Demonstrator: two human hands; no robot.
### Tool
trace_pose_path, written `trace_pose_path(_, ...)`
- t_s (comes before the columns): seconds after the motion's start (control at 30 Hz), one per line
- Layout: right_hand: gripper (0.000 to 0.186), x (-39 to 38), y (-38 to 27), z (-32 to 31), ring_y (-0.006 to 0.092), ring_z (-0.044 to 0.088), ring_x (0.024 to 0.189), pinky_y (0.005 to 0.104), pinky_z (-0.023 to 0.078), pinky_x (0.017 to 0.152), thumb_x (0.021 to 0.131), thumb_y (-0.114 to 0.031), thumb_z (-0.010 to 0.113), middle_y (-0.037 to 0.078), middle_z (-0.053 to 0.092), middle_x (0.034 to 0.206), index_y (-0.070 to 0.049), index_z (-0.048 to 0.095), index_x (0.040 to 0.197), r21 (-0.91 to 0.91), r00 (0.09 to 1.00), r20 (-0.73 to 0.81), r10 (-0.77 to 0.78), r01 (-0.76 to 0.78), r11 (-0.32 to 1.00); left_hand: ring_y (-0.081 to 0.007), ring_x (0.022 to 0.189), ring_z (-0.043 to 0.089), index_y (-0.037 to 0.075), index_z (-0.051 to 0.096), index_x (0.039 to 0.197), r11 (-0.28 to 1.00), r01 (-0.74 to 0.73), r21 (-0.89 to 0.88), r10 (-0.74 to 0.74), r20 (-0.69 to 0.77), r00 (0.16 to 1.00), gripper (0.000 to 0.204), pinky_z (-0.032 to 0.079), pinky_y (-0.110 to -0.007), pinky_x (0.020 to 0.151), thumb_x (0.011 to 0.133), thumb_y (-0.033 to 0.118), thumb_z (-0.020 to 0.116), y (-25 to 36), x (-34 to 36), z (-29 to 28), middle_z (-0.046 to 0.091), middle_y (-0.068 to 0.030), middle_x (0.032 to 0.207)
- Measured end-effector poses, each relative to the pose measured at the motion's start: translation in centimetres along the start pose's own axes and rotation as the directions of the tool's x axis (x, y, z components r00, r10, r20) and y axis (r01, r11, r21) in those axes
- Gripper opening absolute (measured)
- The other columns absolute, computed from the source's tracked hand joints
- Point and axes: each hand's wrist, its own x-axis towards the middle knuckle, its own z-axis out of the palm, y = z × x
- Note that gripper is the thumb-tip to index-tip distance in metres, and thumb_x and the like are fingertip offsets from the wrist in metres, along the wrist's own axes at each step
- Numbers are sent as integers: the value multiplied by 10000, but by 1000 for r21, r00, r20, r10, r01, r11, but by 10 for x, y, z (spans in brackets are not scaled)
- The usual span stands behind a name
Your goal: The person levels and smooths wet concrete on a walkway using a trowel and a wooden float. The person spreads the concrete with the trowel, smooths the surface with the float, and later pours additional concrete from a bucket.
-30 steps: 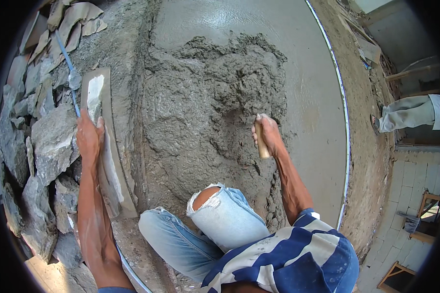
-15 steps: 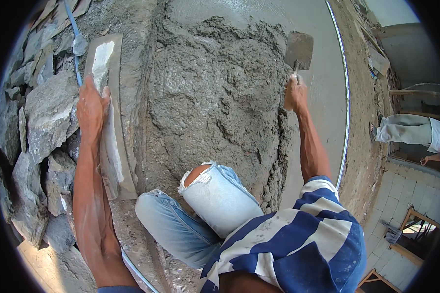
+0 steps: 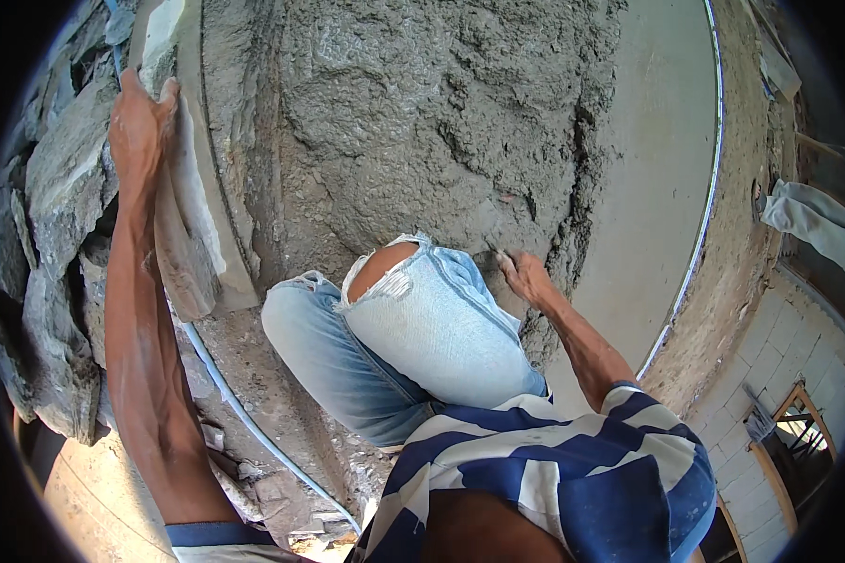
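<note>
Since the earlier frame our right hand (image 3: pixel 528 279) has come in from the far side of the rough cement to just beside our bent knee (image 3: pixel 432 310). What seems to be the trowel (image 3: pixel 486 225) lies just ahead of its fingers and slightly to their left; its blade blends into the grey, so we cannot trace its outline. Its long axis appears to point away from us, and the right hand is clearly the nearer one. Those fingers are curled closed, apparently around the handle, which they mostly hide.

Around and ahead of them spreads the lumpy wet cement (image 3: pixel 385 131); to their right, beyond a ragged edge, is a smooth grey strip (image 3: pixel 662 150). Well apart to their left, our left hand (image 3: pixel 141 122) is closed on a long board (image 3: pixel 214 216), thumb visible, fingertips hidden. The board runs lengthwise away from us, its near end reaching back past those fingers. Just left of them are piled stones (image 3: pixel 70 178).
</note>
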Motion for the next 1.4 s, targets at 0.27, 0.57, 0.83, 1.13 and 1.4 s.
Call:
trace_pose_path(0.27, 404, 82, -94, -1, 333, 572, 729, 438, 445, 681, 932, -403, 492, 210, 572, 738, -9, 567, 880, 215, 978, -58, -202, 210, 954, -472, 976, 579, 18, 442, 1234, 995, 65, -80, -72, -96, 993, 478, 460, -530, 826, 878, 279, 626, 11, -9, -10, 587, -286, 1052)
trace_pose_path(0.57, 285, 155, -217, -160, 381, 637, 765, 455, 471, 679, 882, -324, 571, 199, 636, 788, -54, 583, 972, 46, 778, -574, -255, 342, 939, -472, 1018, 565, 13, 436, 1256, 984, 103, -143, -108, -31, 994, 484, 448, -532, 846, 887, 275, 608, 18, -14, -22, 568, -292, 1116)
trace_pose_path(0.83, 330, 204, -165, -285, 427, 622, 873, 487, 494, 746, 907, -337, 529, 223, 640, 874, -46, 585, 1052, -257, 486, -856, -174, -109, 960, -475, 1016, 570, 31, 427, 1285, 979, 143, -144, -144, 3, 990, 501, 457, -531, 832, 884, 272, 608, 22, -10, -29, 571, -280, 1122)
trace_pose_path(1.13, 232, -25, -31, -96, 127, 475, 605, 318, 411, 542, 925, -247, 576, 20, 513, 658, -31, 607, 1006, 23, 959, 282, 10, -17, 1000, -454, 927, 590, -39, 435, 1242, 999, -34, -25, 32, -98, 995, 540, 464, -512, 803, 856, 292, 618, -10, -13, -2, 601, -283, 984)
trace_pose_path(1.4, 301, 63, -22, 15, 413, 599, 693, 491, 469, 646, 898, -320, 564, 240, 586, 695, -21, 587, 887, 13, 838, 446, -315, 346, 938, -424, 1178, 515, -76, 359, 1372, 996, 90, -14, -91, -100, 991, 675, 400, -464, 1021, 859, 295, 593, 10, -12, -10, 538, -304, 1249)
